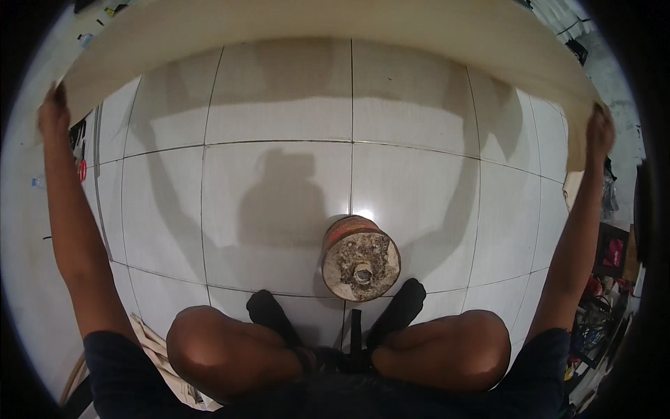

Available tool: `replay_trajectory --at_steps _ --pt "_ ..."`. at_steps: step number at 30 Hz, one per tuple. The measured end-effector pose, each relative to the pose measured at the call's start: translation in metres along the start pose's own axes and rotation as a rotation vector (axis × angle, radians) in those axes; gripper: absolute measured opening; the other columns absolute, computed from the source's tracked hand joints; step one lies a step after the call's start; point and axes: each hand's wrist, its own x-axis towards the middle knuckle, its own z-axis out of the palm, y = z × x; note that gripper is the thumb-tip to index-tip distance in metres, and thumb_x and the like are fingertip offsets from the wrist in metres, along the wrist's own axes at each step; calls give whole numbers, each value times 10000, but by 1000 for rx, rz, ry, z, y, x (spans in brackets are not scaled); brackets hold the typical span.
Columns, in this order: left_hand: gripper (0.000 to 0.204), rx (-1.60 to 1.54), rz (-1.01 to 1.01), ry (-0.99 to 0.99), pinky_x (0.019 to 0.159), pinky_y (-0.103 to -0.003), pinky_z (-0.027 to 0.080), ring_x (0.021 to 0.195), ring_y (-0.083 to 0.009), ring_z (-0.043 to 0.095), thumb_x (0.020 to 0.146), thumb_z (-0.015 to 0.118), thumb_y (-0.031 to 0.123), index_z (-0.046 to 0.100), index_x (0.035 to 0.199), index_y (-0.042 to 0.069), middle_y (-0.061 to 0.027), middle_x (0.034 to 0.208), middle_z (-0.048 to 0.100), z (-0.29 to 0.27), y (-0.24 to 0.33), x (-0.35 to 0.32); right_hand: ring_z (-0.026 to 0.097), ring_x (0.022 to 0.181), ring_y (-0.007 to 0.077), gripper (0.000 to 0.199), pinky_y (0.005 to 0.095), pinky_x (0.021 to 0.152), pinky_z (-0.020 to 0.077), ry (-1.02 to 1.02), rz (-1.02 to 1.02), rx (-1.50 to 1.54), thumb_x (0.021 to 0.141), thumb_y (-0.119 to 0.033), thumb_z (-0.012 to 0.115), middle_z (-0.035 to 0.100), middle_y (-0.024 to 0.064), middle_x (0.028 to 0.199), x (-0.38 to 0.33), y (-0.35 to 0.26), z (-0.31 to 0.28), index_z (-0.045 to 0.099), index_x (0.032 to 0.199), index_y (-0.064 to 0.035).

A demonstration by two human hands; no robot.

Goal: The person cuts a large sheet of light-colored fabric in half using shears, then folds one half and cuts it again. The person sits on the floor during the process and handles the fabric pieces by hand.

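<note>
A wide beige sheet (335, 19), which looks like cloth, stretches across the far side of the view, its lower edge curving above the tiles. My left hand (54, 115) is closed on one end at the far left. At the far right my right hand (599, 131) grips the opposite end, where a corner hangs down. Both arms reach out wide, and the fingers are slightly blurred. On the floor between my feet stands a round drum-like block (361, 267) with a reddish side, a stained pale top and a hole in its middle. Neither hand is near it.
White floor tiles (279, 174) with dark joints carry shadows of my arms and the sheet. Beige folded material (157, 349) lies beside my left knee. Clutter (604, 314) crowds the right side. Red-handled scissors (82, 170) and a plastic bottle (85, 40) lie at the left.
</note>
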Motion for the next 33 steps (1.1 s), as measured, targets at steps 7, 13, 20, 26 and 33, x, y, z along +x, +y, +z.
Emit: replay_trajectory --at_steps 7,13,20,26,33 --pt "560 401 -234 184 869 -411 524 1032 -302 615 873 671 113 401 1306 -119 -208 1213 569 -117 -187 -218 578 1162 301 316 394 987 452 -597 295 52 839 -77 599 635 136 1218 -317 -83 49 654 1151 -91" --pt "579 463 -457 307 725 -370 552 938 -257 630 866 683 77 366 1319 -94 -188 1158 587 -120 -275 -331 532 1230 312 352 421 1055 405 -911 270 98 834 -15 576 621 101 1258 -362 -92 14 640 1173 -89" --pt "317 652 -493 205 663 -369 535 837 -234 639 842 653 62 543 1102 -83 -170 1056 621 -132 -306 -329 496 1257 358 369 439 1079 380 -828 169 219 828 5 580 571 142 1319 -378 -64 15 625 1184 -81" --pt "353 504 -490 320 587 -350 523 769 -217 613 835 649 85 455 1096 -53 -136 936 583 -140 -294 -328 470 1255 373 303 449 1064 379 -715 379 172 828 -58 621 512 256 1290 -382 -99 22 624 1130 -33" --pt "233 291 -547 300 412 -295 456 485 -175 536 852 642 105 431 900 21 -104 724 552 -105 -281 -352 585 717 208 355 325 654 496 -593 1017 426 886 -165 621 595 86 858 -405 -71 22 542 1201 -21"
